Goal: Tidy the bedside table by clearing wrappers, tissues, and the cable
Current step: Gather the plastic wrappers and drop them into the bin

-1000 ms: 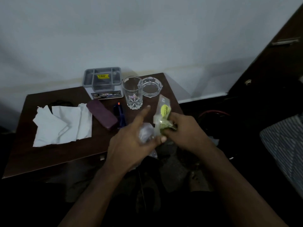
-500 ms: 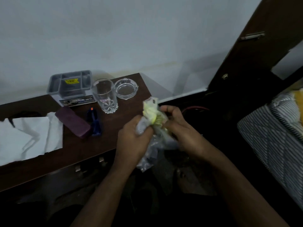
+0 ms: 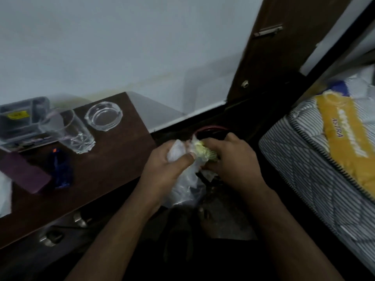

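1. Head view, nearest: two bare forearms reach forward from the bottom edge, over dark floor.
2. Left hand has fingers and thumb curled around crumpled clear wrappers; loose plastic hangs below the fist.
3. Right hand pinches the yellow-green wrapper at the top of the same bundle; hands nearly touching, both held off the table's right edge.
4. Just beyond the hands, a dark bin with a red rim on the floor, partly hidden.
5. Bedside table at left: purple case, blue pen-like item beside it, white tissues cut off at the left edge.
6. Further back on the table: drinking glass, glass ashtray, grey organiser tray against the wall.
7. Right side: striped mattress with a yellow package on it.
8. Cable: cannot tell.
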`<state>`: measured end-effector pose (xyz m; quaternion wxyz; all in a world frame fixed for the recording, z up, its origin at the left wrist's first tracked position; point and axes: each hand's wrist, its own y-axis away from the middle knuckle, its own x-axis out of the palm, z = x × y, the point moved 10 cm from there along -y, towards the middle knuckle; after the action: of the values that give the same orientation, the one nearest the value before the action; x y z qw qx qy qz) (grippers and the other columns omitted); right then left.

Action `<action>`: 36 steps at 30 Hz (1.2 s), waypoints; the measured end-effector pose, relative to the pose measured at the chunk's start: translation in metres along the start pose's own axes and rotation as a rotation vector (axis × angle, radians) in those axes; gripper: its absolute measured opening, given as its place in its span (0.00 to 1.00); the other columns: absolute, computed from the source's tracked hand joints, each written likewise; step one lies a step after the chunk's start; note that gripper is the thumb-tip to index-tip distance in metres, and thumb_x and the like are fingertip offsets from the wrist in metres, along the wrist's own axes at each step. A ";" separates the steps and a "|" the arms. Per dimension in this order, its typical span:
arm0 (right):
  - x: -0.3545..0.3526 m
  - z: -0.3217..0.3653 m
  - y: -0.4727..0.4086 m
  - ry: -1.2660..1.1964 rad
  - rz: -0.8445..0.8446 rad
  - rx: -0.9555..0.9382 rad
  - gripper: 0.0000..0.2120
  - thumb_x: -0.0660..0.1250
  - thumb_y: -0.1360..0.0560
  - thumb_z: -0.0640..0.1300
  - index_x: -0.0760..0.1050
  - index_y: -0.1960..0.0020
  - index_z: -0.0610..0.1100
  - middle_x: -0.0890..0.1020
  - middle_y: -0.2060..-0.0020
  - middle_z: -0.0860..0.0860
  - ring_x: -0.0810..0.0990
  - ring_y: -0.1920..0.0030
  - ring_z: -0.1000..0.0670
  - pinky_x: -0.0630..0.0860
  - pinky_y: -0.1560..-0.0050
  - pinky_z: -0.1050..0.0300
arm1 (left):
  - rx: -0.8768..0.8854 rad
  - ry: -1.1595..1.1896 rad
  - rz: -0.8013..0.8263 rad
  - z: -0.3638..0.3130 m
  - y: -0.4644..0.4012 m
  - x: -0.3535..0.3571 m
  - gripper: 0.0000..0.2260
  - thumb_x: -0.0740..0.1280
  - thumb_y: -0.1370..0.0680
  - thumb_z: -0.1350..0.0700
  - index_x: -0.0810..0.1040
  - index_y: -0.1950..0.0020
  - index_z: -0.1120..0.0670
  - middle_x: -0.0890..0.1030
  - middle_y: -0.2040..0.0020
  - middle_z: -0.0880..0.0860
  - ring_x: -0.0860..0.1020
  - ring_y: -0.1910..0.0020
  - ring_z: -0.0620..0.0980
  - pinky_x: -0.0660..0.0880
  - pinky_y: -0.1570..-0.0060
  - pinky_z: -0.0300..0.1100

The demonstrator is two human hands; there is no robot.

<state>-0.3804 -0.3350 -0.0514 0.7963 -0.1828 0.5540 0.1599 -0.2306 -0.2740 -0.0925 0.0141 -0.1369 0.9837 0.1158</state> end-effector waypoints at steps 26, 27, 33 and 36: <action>0.132 -0.137 -0.031 0.007 0.417 0.638 0.42 0.67 0.21 0.36 0.44 0.17 0.46 0.58 0.24 0.33 0.76 0.36 0.31 0.75 0.46 0.47 | 0.162 -0.307 -0.181 0.006 -0.062 -0.008 0.28 0.71 0.27 0.63 0.67 0.29 0.51 0.66 0.35 0.53 0.70 0.46 0.43 0.70 0.46 0.31; 0.128 -0.133 -0.034 0.011 0.401 0.608 0.39 0.67 0.22 0.37 0.49 0.17 0.46 0.60 0.25 0.33 0.76 0.37 0.32 0.77 0.43 0.46 | 0.161 -0.307 -0.162 0.007 -0.061 -0.006 0.27 0.71 0.27 0.63 0.68 0.30 0.50 0.67 0.36 0.52 0.71 0.47 0.41 0.71 0.48 0.31; 0.075 -0.069 -0.064 -0.274 0.084 0.306 0.18 0.67 0.20 0.45 0.77 0.30 0.46 0.75 0.35 0.42 0.80 0.41 0.42 0.76 0.36 0.52 | 0.236 -0.269 -0.149 0.002 -0.054 -0.013 0.21 0.73 0.25 0.59 0.72 0.35 0.47 0.76 0.40 0.51 0.79 0.45 0.49 0.79 0.46 0.46; 0.069 -0.021 -0.058 -0.858 0.241 0.128 0.28 0.68 0.20 0.48 0.65 0.22 0.53 0.71 0.27 0.48 0.80 0.41 0.61 0.78 0.38 0.59 | 0.175 -0.174 -0.180 0.010 -0.056 -0.020 0.17 0.73 0.23 0.54 0.72 0.38 0.47 0.81 0.43 0.48 0.82 0.46 0.48 0.81 0.45 0.56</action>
<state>-0.3479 -0.3925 -0.1168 0.9394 0.0154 0.1998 0.2782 -0.1961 -0.3190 -0.1132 0.1217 -0.2123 0.9688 0.0395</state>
